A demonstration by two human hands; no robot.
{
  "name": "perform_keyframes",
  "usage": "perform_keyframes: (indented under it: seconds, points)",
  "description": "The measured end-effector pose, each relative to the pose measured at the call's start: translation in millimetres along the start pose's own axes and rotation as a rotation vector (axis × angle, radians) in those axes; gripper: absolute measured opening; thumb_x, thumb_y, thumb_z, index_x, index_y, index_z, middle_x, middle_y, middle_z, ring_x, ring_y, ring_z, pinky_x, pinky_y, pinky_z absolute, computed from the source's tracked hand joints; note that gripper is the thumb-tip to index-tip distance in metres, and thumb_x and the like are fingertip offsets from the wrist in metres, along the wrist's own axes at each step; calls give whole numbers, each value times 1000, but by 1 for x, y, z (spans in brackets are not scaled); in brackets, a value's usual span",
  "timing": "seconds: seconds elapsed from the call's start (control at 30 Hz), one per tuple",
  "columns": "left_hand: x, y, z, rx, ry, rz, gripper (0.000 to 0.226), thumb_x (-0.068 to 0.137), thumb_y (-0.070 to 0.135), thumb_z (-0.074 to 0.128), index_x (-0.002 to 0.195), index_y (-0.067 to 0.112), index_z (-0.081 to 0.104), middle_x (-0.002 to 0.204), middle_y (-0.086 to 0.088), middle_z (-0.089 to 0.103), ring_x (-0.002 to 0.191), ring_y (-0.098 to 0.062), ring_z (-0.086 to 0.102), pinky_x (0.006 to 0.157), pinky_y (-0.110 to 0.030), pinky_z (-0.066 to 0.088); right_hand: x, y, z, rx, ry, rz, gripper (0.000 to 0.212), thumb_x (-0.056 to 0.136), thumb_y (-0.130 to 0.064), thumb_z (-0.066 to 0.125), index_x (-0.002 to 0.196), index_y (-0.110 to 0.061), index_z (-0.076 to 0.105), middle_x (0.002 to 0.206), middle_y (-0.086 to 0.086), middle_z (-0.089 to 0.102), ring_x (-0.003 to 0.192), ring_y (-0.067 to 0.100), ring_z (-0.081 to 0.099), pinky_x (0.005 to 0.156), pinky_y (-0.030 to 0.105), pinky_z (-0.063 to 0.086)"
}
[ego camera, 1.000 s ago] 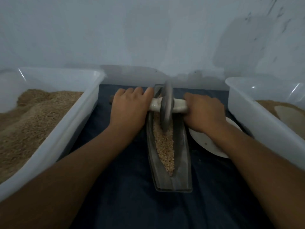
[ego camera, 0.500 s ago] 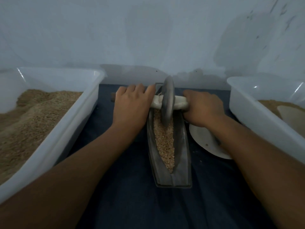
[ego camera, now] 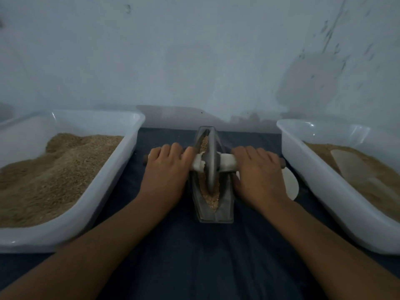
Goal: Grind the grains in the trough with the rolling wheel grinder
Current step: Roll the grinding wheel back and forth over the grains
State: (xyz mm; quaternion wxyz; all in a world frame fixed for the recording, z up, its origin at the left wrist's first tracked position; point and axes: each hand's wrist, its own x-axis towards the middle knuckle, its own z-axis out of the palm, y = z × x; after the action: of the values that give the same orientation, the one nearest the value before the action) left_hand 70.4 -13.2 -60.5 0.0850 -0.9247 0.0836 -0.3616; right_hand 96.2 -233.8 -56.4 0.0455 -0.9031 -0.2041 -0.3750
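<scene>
A dark blue cloth (ego camera: 194,256) is spread before a pale wall (ego camera: 194,50). The trough (ego camera: 227,204) is flanked by two white tubs (ego camera: 104,202) (ego camera: 324,191); the wheel's handle (ego camera: 227,163) is gripped by the left hand (ego camera: 166,169) and right hand (ego camera: 257,172).

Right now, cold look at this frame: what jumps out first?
Dead centre, both hands, left hand and right hand, grip the axle of a metal wheel grinder standing in a narrow trough of grains. White tubs flank it: left tub heaped with grain, right tub holding tan grain too.
</scene>
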Motion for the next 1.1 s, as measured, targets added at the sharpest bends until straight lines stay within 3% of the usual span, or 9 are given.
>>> perform_keyframes:
  seconds: [0.3, 0.5, 0.63, 0.83, 0.93, 1.1]
  points:
    - [1, 2, -20, 2, -50, 70, 42, 70, 26, 71, 107, 24, 52, 93, -1, 52, 84, -24, 51, 75, -38, 37, -17, 2, -11, 92, -101, 36, 44, 75, -26, 75, 116, -20, 59, 102, 0, 61, 90, 24, 56, 82, 42, 43]
    - [9, -2, 1, 8, -63, 9, 39, 72, 30, 74, 103, 24, 52, 90, -1, 55, 80, -24, 54, 70, -36, 29, 4, 3, 7, 16, -45, 7, 30, 80, -31, 71, 105, -20, 58, 93, -1, 59, 85, 23, 53, 79, 38, 32]
    - [24, -5, 16, 13, -42, -6, 28, 79, 28, 69, 101, 24, 52, 87, 0, 56, 77, -24, 55, 67, -34, 24, 25, 9, 24, -20, -70, 23, 23, 81, -33, 70, 92, -19, 54, 83, 0, 58, 75, 26, 53, 70, 36, 27]
    - [53, -10, 36, 9, -53, -38, 22, 86, 30, 64, 102, 25, 49, 88, 2, 57, 79, -22, 57, 68, -34, 31, 59, 22, 43, -111, -247, 38, 26, 83, -38, 63, 86, -26, 39, 81, -2, 58, 72, 27, 56, 62, 34, 25]
    - [61, -9, 42, 29, -34, -50, 22, 85, 28, 65, 100, 24, 50, 87, 1, 58, 77, -23, 56, 67, -34, 28, 74, 29, 48, -68, -356, 79, 20, 80, -37, 63, 87, -30, 46, 80, -4, 56, 67, 23, 45, 56, 31, 25]
    - [66, -9, 45, 52, -13, -39, 28, 84, 23, 66, 106, 23, 48, 89, 0, 59, 80, -25, 58, 67, -35, 27, 91, 33, 49, 6, -499, 129, 21, 76, -38, 69, 91, -32, 56, 86, -5, 60, 72, 21, 50, 54, 29, 33]
